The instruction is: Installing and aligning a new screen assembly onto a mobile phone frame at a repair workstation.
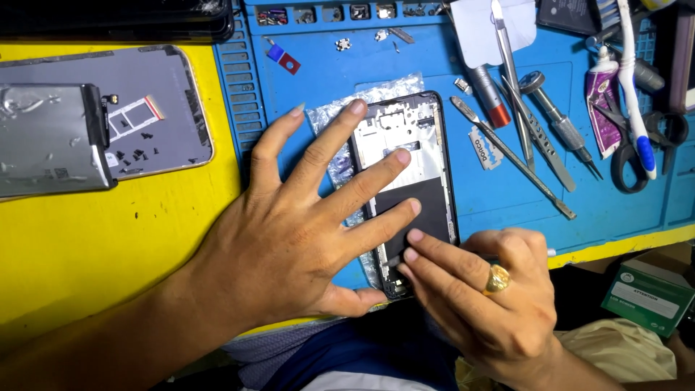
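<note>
A green box with a white label (649,293) sits bottom right; a purple-and-white tube (601,85) lies upper right.

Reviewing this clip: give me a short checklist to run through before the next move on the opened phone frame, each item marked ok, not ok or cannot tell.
1. Phone frame held down: left hand lies flat on it, fingers spread. Ok.
2. Frame lies on the blue mat: ok.
3. Right hand at the frame's lower edge, fingertips touching it: ok.
4. What the right hand pinches: hidden by the fingers. Cannot tell.
5. Razor blade lies loose beside the frame: not ok.
6. Small screws kept together on the grey back cover: ok.
</note>
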